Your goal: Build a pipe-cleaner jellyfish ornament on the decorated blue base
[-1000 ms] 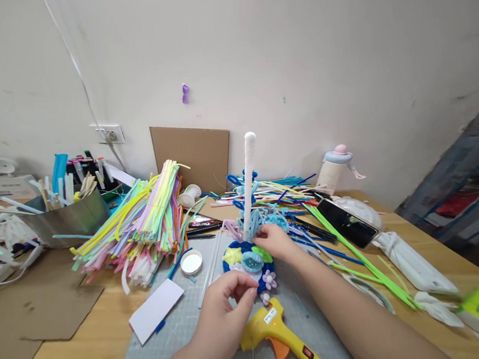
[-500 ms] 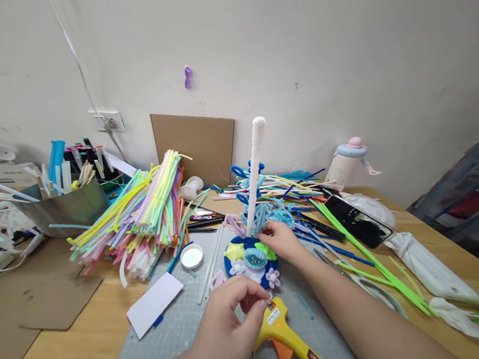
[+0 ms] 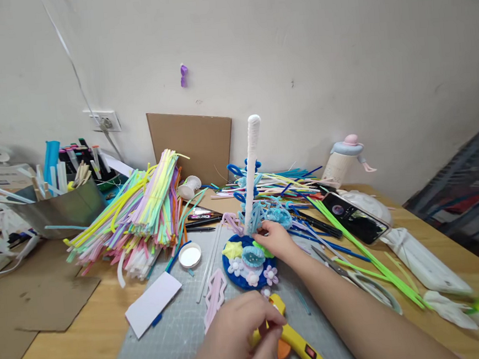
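Observation:
My left hand [image 3: 248, 329] is closed in a pinch above the yellow hot glue gun [image 3: 299, 345]; whatever its fingertips hold is too hidden to make out. The fingers of my right hand [image 3: 278, 241] are pressed together at the foot of the upright white pole [image 3: 250, 173], beside a green piece [image 3: 263, 249]; their grip is hidden. The pole rises from a round blue base [image 3: 236, 280] decorated with a yellow star [image 3: 233, 249], a light-blue shell-like piece [image 3: 253, 257] and small pale flowers [image 3: 271, 275]. A lavender zigzag piece [image 3: 214, 296] lies left of the base.
A grey cutting mat [image 3: 175, 339] lies under the work. Pipe cleaners [image 3: 151, 214] are heaped on the left, near a metal container [image 3: 66, 212] of sticks. Scissors [image 3: 368, 285], green pipe cleaners [image 3: 373, 254], a phone [image 3: 356, 217] and a bottle [image 3: 341, 163] are on the right.
My left hand has moved down and slightly right, away from the base, uncovering the lavender zigzag piece. My right hand stays at the pole's foot. The view has shifted slightly.

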Action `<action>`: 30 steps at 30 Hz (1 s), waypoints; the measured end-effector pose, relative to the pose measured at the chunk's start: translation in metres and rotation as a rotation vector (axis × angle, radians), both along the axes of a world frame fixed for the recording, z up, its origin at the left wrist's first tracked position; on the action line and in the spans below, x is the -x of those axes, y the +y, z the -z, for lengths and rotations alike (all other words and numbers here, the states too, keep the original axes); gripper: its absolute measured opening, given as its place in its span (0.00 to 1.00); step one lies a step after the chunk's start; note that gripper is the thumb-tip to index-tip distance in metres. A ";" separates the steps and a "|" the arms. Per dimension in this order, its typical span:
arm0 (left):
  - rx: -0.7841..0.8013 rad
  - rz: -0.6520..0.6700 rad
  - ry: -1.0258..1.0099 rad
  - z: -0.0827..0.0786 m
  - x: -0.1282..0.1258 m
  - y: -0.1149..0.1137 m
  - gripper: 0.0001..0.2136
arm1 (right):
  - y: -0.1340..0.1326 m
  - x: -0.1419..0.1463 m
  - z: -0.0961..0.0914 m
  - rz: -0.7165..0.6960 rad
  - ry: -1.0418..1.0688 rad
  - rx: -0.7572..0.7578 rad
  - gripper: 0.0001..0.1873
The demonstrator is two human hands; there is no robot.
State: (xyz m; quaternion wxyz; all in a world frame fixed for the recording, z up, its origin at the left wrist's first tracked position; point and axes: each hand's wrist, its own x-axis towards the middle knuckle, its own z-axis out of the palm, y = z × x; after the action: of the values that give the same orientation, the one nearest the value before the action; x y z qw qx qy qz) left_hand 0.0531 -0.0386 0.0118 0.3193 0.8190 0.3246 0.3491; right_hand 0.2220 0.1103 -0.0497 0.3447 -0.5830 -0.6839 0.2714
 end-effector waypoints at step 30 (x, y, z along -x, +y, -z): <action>-0.182 0.045 0.142 0.004 0.001 0.000 0.08 | 0.000 0.000 0.006 0.018 0.164 0.029 0.04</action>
State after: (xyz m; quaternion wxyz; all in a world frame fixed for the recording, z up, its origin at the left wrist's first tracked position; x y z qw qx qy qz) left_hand 0.0525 -0.0382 0.0080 0.2275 0.8744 0.2950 0.3110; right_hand 0.2216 0.1104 -0.0559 0.3936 -0.5699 -0.6439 0.3251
